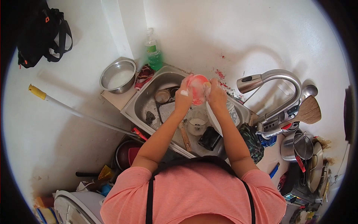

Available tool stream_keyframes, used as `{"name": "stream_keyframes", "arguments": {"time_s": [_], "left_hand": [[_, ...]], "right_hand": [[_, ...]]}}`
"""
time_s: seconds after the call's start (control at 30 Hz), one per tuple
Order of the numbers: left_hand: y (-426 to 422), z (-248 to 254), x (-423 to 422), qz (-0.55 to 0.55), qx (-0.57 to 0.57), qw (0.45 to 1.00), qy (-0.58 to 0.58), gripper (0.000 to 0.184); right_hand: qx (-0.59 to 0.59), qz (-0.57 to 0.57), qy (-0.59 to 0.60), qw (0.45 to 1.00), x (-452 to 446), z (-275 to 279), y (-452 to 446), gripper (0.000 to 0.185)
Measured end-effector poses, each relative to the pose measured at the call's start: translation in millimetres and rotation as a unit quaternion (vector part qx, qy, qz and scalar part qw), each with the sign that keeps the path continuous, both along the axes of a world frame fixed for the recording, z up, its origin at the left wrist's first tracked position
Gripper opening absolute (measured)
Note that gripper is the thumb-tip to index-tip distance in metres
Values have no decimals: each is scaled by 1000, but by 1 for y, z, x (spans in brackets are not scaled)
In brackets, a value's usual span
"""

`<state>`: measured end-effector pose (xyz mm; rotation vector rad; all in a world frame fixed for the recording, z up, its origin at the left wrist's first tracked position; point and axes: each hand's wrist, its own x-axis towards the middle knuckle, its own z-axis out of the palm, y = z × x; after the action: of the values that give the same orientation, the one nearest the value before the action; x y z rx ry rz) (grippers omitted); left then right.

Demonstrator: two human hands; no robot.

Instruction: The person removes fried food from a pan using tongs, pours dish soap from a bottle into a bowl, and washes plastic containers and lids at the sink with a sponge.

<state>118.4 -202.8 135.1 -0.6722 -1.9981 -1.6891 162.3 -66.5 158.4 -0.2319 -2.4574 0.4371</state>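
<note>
A red, soapy round dish (198,89) is held above the back of the metal sink (143,98). My left hand (183,96) is closed on its left edge, with suds on the fingers. On the other side my right hand (217,93) is closed by the dish's right edge, with a bit of something yellow at the fingertips; the fingers are blurred. Below, the sink holds a clear glass bowl (197,125), a wooden handle (185,139), a black slotted item (210,138), a dark scrubber (150,117) and a white dish partly under my right forearm.
A steel bowl (118,77) and a green soap bottle (153,52) stand at the sink's back left. The faucet (274,76) arches over the right, near a wooden spatula (308,111) and steel pots (289,146). A long pole (85,115) leans at the left.
</note>
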Motion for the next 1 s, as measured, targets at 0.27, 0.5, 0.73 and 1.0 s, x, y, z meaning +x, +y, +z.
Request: {"name": "stream_keyframes", "arguments": {"time_s": [0.27,0.5,0.73,1.0], "left_hand": [[-4,13,1,-67,-74,995,7,41],[-3,24,6,-46,-31,995,83,42],[-7,19,-7,-115,-118,986,-5,40],[0,27,-2,-61,6,996,68,40]], "right_hand": [[111,45,28,992,-15,5,15,23],[-225,72,96,967,-32,-65,13,34],[124,97,56,986,-18,4,20,29],[-100,1,49,994,-26,-3,8,25]]}}
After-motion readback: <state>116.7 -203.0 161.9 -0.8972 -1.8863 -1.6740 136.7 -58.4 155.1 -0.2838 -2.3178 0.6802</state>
